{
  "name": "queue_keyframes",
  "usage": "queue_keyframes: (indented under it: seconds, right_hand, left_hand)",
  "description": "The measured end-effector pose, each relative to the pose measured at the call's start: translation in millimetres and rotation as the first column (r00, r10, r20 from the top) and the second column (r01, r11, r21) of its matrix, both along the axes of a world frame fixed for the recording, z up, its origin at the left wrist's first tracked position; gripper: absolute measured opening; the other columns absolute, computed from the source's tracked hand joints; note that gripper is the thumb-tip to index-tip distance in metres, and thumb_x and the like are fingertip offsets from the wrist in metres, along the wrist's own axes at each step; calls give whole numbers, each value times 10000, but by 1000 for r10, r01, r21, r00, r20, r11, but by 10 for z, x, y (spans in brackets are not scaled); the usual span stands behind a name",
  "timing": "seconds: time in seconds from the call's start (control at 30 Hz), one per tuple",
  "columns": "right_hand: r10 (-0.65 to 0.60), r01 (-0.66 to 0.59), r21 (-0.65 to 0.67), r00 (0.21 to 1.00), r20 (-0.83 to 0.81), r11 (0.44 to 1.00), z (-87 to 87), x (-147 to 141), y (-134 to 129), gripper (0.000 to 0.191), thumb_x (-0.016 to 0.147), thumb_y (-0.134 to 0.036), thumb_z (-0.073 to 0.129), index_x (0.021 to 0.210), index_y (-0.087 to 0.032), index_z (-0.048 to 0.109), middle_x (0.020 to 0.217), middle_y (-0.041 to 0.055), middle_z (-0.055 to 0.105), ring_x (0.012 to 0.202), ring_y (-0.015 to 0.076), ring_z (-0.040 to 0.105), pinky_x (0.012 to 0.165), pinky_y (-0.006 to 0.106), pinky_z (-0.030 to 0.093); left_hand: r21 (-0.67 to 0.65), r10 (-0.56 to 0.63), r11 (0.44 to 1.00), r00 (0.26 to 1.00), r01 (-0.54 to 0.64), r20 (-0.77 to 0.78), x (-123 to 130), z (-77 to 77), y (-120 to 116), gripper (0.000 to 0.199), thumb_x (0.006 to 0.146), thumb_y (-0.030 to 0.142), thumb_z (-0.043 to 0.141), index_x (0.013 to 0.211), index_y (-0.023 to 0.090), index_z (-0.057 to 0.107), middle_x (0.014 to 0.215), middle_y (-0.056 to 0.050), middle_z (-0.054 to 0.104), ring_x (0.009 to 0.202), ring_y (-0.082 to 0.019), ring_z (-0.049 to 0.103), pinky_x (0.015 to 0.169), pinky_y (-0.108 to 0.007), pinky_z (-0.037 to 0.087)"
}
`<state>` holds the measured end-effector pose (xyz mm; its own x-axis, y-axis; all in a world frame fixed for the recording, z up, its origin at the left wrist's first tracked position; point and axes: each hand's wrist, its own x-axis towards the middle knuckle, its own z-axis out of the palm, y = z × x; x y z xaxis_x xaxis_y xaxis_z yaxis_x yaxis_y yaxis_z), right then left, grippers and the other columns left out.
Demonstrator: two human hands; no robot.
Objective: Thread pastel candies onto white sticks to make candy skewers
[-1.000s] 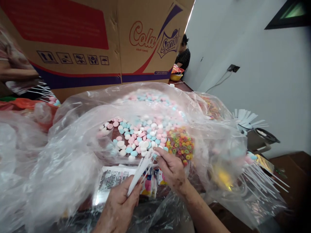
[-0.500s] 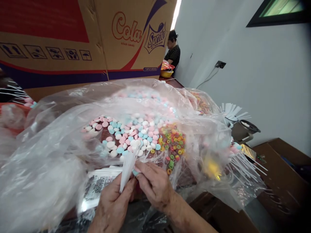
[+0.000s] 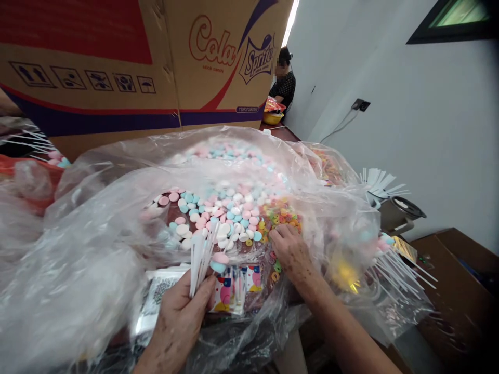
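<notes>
At lower centre, the left hand (image 3: 181, 304) grips a bundle of thin white sticks (image 3: 197, 257). Right of centre, the right hand (image 3: 291, 254) is over multicoloured ring-shaped candies (image 3: 277, 209); one cannot tell whether it pinches any.

Left hand (image 3: 179, 311), right hand (image 3: 291, 254) and forearms (image 3: 343, 314) bare
</notes>
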<state>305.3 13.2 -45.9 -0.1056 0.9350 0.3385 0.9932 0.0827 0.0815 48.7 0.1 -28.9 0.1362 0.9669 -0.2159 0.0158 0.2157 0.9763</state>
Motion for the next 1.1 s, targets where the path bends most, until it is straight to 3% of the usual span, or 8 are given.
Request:
queue_keyframes:
  seconds: [0.13, 0.23, 0.47, 0.63, 0.7, 0.8, 0.97, 1.1]
  right_hand:
    - [21, -21, 4, 963, -270, 1000, 52, 33, -1, 160, 892, -99, 485, 842, -187, 608, 873, 68, 620, 854, 211, 569, 776, 303, 446]
    - [32, -80, -90, 896, -443, 993, 113, 61, 33, 174, 889, -99, 467, 889, -192, 614, 903, 47, 649, 865, 186, 601, 792, 285, 452]
    - [69, -173, -222, 910, -409, 960, 152, 55, 79, 187, 886, -114, 457, 865, -205, 619, 875, 49, 651, 871, 194, 592, 793, 283, 443]
    - [70, -146, -134, 887, -456, 980, 109, 17, 29, 122, 843, -138, 480, 767, -206, 547, 851, 42, 589, 821, 192, 551, 763, 305, 440]
    - [8, -74, -88, 812, -584, 993, 111, -42, -7, 90, 815, -150, 493, 763, -209, 537, 812, 24, 578, 759, 176, 541, 708, 290, 437]
    - [-96, -7, -120, 554, -827, 993, 158, -183, -72, 45, 816, -226, 522, 797, -210, 559, 706, -20, 556, 612, 134, 509, 573, 247, 405]
    - [-116, -74, -131, 186, -976, 989, 279, -405, -147, 115, 770, -278, 602, 860, -207, 604, 683, -37, 593, 593, 118, 528, 551, 229, 421]
    - [-113, -97, -126, 133, -985, 987, 306, -438, -156, 193, 765, -279, 616, 935, -201, 661, 705, -25, 634, 609, 124, 564, 581, 246, 459]
  left_hand:
    - [3, -10, 1000, 999, 10, 47, -3, 59, -1, 311, 716, 351, 703, 506, 198, 532, 456, 70, 451, 421, -93, 397, 397, -196, 329]
    - [0, -32, 999, 999, 32, 10, -7, 137, -10, 314, 712, 376, 683, 502, 198, 533, 429, 76, 438, 359, -68, 328, 333, -186, 223]
    - [-69, -100, 993, 994, 97, -46, 11, 282, -63, 346, 726, 436, 613, 488, 198, 533, 404, 70, 432, 326, -64, 317, 328, -192, 178]
    - [-1, -176, 984, 977, 177, -120, -40, 198, -115, 355, 807, 377, 577, 500, 207, 527, 440, 69, 440, 371, -80, 338, 368, -209, 211]
    - [52, -186, 979, 970, 197, -156, -40, 159, -116, 342, 818, 364, 568, 516, 210, 527, 465, 62, 462, 420, -97, 382, 414, -215, 261]
    - [88, -230, 963, 949, 253, -215, -17, 122, -102, 286, 837, 359, 543, 593, 211, 558, 499, 60, 482, 498, -129, 445, 500, -228, 327]
    - [14, -362, 924, 885, 383, -293, 2, 105, -79, 249, 877, 373, 497, 714, 210, 591, 530, 67, 462, 525, -150, 438, 523, -251, 298]
    - [6, -351, 930, 890, 369, -291, 7, 106, -64, 223, 881, 347, 480, 783, 203, 618, 538, 71, 446, 538, -156, 425, 536, -261, 286]
